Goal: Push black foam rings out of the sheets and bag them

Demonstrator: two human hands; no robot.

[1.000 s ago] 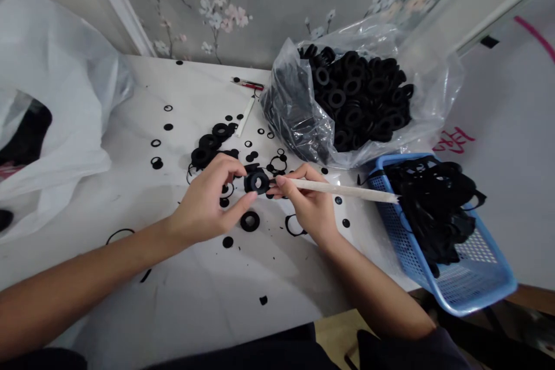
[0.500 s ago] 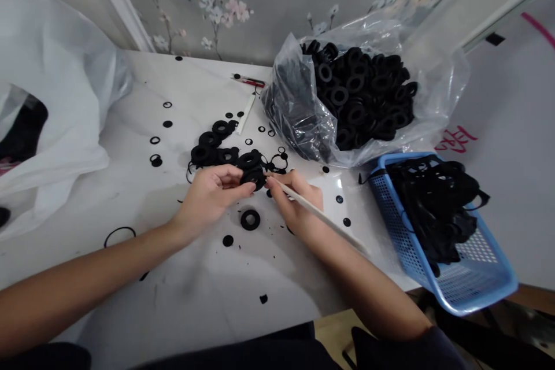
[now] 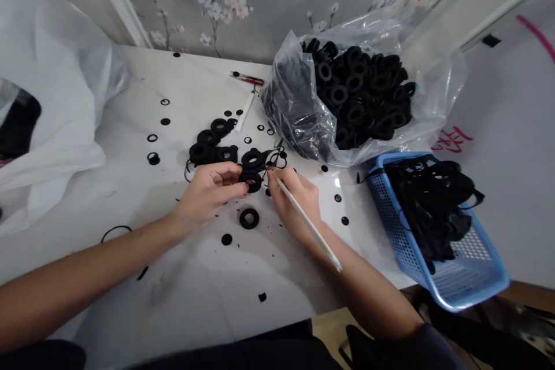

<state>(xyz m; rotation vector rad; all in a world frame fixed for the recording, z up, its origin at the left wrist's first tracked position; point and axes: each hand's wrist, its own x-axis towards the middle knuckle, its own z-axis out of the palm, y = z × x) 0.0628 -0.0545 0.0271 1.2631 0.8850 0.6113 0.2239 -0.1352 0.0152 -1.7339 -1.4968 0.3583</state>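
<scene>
My left hand (image 3: 210, 188) pinches the edge of a black rubber ring (image 3: 254, 183) between thumb and fingers. Close to its right side, my right hand (image 3: 299, 199) grips a slim white pen-shaped tool (image 3: 306, 219), its long end slanting back over the wrist. A thin dark strip (image 3: 277, 151) rises by the right fingertips; whether it belongs to the tool I cannot tell. Touching or just behind the held ring lies another black ring (image 3: 254, 159), and several more (image 3: 208, 137) lie beyond my left hand. A single ring (image 3: 249, 218) rests flat nearer me.
A clear plastic bag (image 3: 299, 110) full of black rings (image 3: 355, 82) stands at the back. On the right is a blue basket (image 3: 468, 295) holding black scraps (image 3: 433, 202). A white bag (image 3: 56, 87) stands left. Small discs (image 3: 226, 239), a white stick (image 3: 245, 111) and a red cutter (image 3: 247, 78) lie about.
The white tool has turned in my right hand, its rear end shifting left and down. A thin dark strip now shows above the right fingertips. My left hand keeps hold of the ring.
</scene>
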